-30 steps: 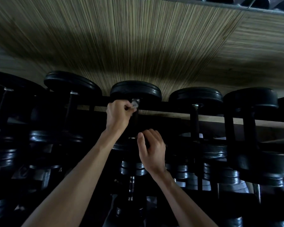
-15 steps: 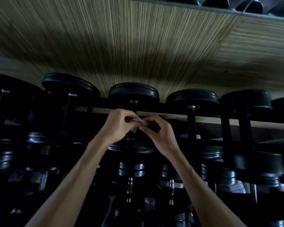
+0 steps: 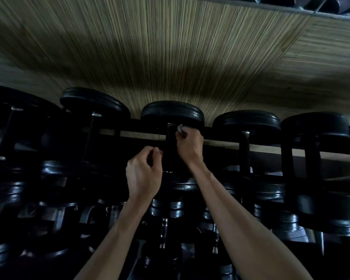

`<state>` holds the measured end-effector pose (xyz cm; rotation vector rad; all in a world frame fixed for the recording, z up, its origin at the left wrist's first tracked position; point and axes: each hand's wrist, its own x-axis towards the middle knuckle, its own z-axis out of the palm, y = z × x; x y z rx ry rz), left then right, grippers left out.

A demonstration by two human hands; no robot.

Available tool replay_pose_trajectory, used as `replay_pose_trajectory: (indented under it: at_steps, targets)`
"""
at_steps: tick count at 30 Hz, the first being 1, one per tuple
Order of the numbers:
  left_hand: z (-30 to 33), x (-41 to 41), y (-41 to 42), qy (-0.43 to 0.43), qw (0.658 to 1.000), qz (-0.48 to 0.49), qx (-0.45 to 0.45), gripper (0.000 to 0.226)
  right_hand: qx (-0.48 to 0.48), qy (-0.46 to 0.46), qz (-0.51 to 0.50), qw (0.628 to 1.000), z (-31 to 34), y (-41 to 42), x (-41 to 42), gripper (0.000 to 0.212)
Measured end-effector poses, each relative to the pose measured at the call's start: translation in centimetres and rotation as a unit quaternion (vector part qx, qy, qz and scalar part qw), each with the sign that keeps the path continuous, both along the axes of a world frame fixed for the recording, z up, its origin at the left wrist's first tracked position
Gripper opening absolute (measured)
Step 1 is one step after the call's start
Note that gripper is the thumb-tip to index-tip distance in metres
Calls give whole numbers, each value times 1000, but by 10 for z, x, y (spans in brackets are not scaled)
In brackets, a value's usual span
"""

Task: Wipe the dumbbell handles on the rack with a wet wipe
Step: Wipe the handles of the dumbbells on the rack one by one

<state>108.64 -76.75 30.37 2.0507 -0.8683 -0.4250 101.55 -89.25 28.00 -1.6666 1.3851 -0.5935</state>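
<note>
Wiping now: right hand (image 3: 189,146) pinching the wet wipe (image 3: 179,128) at the far end of the middle dumbbell handle (image 3: 170,146) (dark, hard to see). Left hand (image 3: 143,175) curled nearby, empty. Next, probably: rub toward the near end.

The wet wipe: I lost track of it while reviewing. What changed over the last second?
The wet wipe passed from the left hand to the right hand, which moved up to the top of the dumbbell handle. The left hand dropped lower, empty. The dumbbells stayed racked.
</note>
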Motion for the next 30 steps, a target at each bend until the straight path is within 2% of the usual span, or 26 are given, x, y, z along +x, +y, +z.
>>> replay_pose_trajectory:
  at_steps: [4,8,11,14,16,20,26,28,30]
  targets:
    - [2,-3,0,4,1000,22,10,23,6,-15,18,1000,-5,8,-14,47]
    - [3,-5,0,-16,1000,17,18,23,59,-32,22,998,-15,11,-23,26]
    - [3,-4,0,-15,999,18,26,24,-3,-78,-19,997,-1,4,-8,20]
    - [3,-5,0,-23,998,25,53,28,-38,-98,-2,994,7,5,-5,11]
    - [2,-4,0,-23,996,32,80,33,-1,-94,45,995,4,9,-15,12]
    - [2,-3,0,-18,993,28,117,37,84,-44,119,988,-7,21,-38,29]
    - [0,-2,1,-1,993,25,112,38,-32,-73,43,996,12,4,-13,15]
    - [0,-2,2,8,994,26,109,37,-8,-56,63,996,12,5,-15,15]
    - [0,-2,2,13,993,31,109,36,76,-48,113,989,8,16,-29,23]
